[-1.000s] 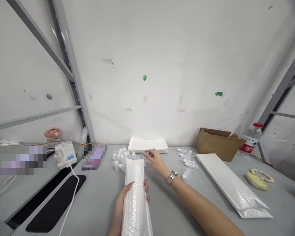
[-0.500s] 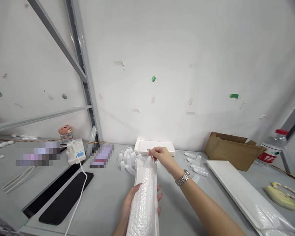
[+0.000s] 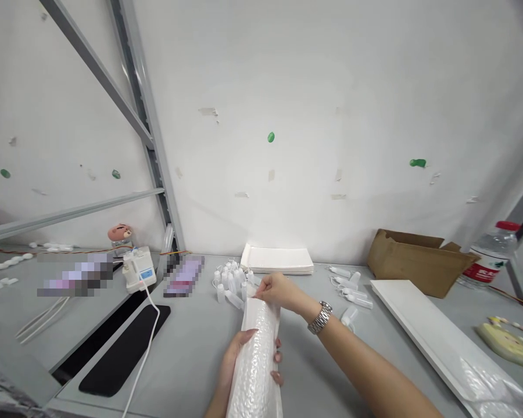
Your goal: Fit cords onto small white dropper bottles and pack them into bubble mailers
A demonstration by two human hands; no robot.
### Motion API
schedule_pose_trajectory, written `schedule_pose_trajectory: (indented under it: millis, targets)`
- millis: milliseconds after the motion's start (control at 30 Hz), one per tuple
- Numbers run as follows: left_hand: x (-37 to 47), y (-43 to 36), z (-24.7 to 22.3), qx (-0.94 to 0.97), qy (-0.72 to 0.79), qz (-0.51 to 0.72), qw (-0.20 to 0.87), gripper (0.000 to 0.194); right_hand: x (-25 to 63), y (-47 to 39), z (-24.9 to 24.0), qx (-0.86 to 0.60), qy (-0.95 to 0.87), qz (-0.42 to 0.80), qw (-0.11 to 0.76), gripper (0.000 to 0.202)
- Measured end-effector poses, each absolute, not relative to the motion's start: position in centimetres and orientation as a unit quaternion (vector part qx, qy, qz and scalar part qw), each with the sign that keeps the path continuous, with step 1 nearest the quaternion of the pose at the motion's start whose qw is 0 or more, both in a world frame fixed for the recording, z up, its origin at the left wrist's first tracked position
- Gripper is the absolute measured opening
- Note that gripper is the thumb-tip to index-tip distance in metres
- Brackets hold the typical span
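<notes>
Bubble mailer [image 3: 256,354] at lower centre: left hand [image 3: 239,363] clasps body, right hand [image 3: 279,290] pinches mouth. Small bottles [image 3: 230,283] on worktop [image 3: 192,360], unpacked.

Left hand [image 3: 239,363] comes up from the bottom edge, low and central, palm turned inward, fingers [image 3: 277,359] curled round to the far side with the painted tips showing, thumb lying up the near side. Closed in a wrap grip. Left forearm is mostly out of view.

Right hand [image 3: 278,288] sits farther out and higher than the left, just above it, knuckles up, fingers bunched to the left in a pinch, closed. Right wrist is bent slightly and carries a metal watch [image 3: 319,317]. Right forearm is bare and runs diagonally from the lower right corner.
</notes>
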State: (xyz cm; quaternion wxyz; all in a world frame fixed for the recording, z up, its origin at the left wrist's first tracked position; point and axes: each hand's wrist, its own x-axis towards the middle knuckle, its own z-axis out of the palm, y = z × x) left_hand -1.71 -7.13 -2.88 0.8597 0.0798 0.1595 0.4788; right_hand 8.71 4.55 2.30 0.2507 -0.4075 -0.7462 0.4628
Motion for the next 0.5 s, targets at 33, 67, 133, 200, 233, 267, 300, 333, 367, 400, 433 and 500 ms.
schedule_pose_trajectory:
  millis: [33, 67, 133, 200, 233, 267, 300, 333, 367, 400, 433, 500]
  targets:
    - [-1.7, -7.1, -2.9, 0.084, 0.159, 0.480, 0.859, 0.030, 8.9, 4.3, 2.4, -0.398, -0.759, 0.462, 0.227, 0.023]
    - [-1.7, -7.1, -3.0, 0.088, 0.158, 0.482, 0.857, 0.029, 9.0, 4.1, 2.6, -0.383, -0.769, 0.469, 0.203, 0.026]
    - [-1.7, -7.1, -3.0, 0.094, 0.159, 0.486, 0.854, 0.026, 9.4, 3.9, 3.0, -0.342, -0.782, 0.495, 0.162, 0.032]
    - [-1.6, -7.1, -3.1, 0.088, 0.171, 0.490, 0.850, 0.025, 9.8, 4.1, 3.4, -0.304, -0.785, 0.518, 0.152, 0.032]
    - [-1.6, -7.1, -3.0, 0.080, 0.184, 0.491, 0.848, 0.026, 9.9, 4.4, 3.4, -0.297, -0.783, 0.519, 0.171, 0.031]
    - [-1.6, -7.1, -3.0, 0.072, 0.199, 0.494, 0.843, 0.027, 10.0, 4.9, 3.3, -0.308, -0.781, 0.504, 0.201, 0.030]
    - [-1.6, -7.1, -2.9, 0.062, 0.215, 0.498, 0.838, 0.029, 10.2, 5.5, 3.0, -0.336, -0.779, 0.474, 0.237, 0.029]
    - [-1.6, -7.0, -2.9, 0.053, 0.229, 0.506, 0.830, 0.030, 10.3, 6.2, 2.6, -0.372, -0.774, 0.434, 0.272, 0.029]
    - [-1.6, -7.0, -2.8, 0.045, 0.242, 0.515, 0.821, 0.031, 10.6, 7.0, 1.9, -0.425, -0.768, 0.377, 0.295, 0.028]
    - [-1.6, -7.0, -2.7, 0.037, 0.252, 0.525, 0.812, 0.031, 10.8, 7.8, 1.2, -0.462, -0.761, 0.339, 0.304, 0.025]
    - [-1.6, -7.0, -2.7, 0.028, 0.259, 0.532, 0.806, 0.031, 11.1, 8.5, 0.3, -0.484, -0.756, 0.314, 0.308, 0.023]
    - [-1.6, -7.0, -2.6, 0.011, 0.265, 0.539, 0.800, 0.031, 11.7, 9.8, -1.2, -0.511, -0.754, 0.275, 0.308, 0.021]
